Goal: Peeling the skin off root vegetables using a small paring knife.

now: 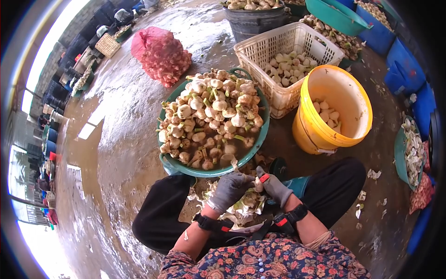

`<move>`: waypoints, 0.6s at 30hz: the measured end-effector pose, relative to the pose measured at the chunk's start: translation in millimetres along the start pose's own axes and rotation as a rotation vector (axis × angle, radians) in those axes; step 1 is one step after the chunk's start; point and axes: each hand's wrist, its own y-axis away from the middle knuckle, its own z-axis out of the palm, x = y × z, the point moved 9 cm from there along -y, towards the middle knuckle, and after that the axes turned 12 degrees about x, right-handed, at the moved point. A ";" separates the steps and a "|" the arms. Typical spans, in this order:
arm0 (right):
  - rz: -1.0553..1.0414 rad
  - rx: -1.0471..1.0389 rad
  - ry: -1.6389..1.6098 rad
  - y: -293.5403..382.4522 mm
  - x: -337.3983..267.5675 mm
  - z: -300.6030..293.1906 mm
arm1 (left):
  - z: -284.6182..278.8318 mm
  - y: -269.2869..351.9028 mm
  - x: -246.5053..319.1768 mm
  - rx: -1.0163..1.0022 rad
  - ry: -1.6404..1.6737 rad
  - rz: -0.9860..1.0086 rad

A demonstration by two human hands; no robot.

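Note:
My right hand (277,186), in a grey glove with a red tag, grips a garlic bulb (258,185) between thumb and fingers. Close beside it, my gloved left hand (231,190) has its fingertips near the bulb and a strip of garlic skin (234,164) sticking up from them. Both hands are over a heap of peeled-off garlic skins (244,205) between my legs. Just ahead stands a green tub (266,134) of murky water, piled with unpeeled, stemmed garlic bulbs (209,111). Paler, cleaned bulbs (327,113) lie in the bottom of a yellow bucket (303,130) at the right.
Behind the bucket is a white plastic crate (271,89) with pale bulbs. A red mesh sack (162,57) stands on the wet floor. A black tub (254,22) is farther back, and a green basin (400,157) of skins sits at right. People sit far off at upper left.

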 end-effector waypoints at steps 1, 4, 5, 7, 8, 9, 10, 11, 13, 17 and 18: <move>0.002 0.001 -0.003 1.9 0.3 0.2 | 0.4 2.5 -9.2 0.018 0.019 -0.072; -0.423 -0.016 0.243 17.8 -35.2 0.7 | 6.9 14.8 -51.6 0.017 0.282 -0.487; -0.400 -0.089 0.127 22.5 -37.7 3.6 | 2.5 14.7 -54.8 0.051 0.290 -0.472; -0.379 -0.164 0.009 29.2 -44.9 9.4 | 14.8 24.1 -65.1 -0.021 0.741 -0.697; -0.446 -0.188 -0.086 35.2 -55.7 10.4 | 19.3 30.3 -71.2 -0.004 0.903 -0.835; -0.525 -0.205 -0.173 41.8 -66.8 10.8 | 21.5 31.0 -69.2 -0.036 0.915 -0.810; -0.462 -0.240 -0.237 42.4 -66.9 14.1 | 19.1 27.5 -61.7 -0.001 1.015 -0.707; -0.448 -0.256 -0.242 44.9 -68.7 16.6 | 18.3 25.4 -55.5 0.008 1.118 -0.634; -0.533 -0.066 -0.143 45.8 -77.1 6.4 | 24.3 32.8 -59.8 0.087 1.347 -0.745; -1.117 0.291 0.663 74.3 -106.9 6.5 | 7.0 29.5 -72.4 0.183 0.757 -0.571; -1.095 0.186 0.734 69.5 -100.6 16.4 | 16.9 33.5 -78.3 0.140 0.932 -0.724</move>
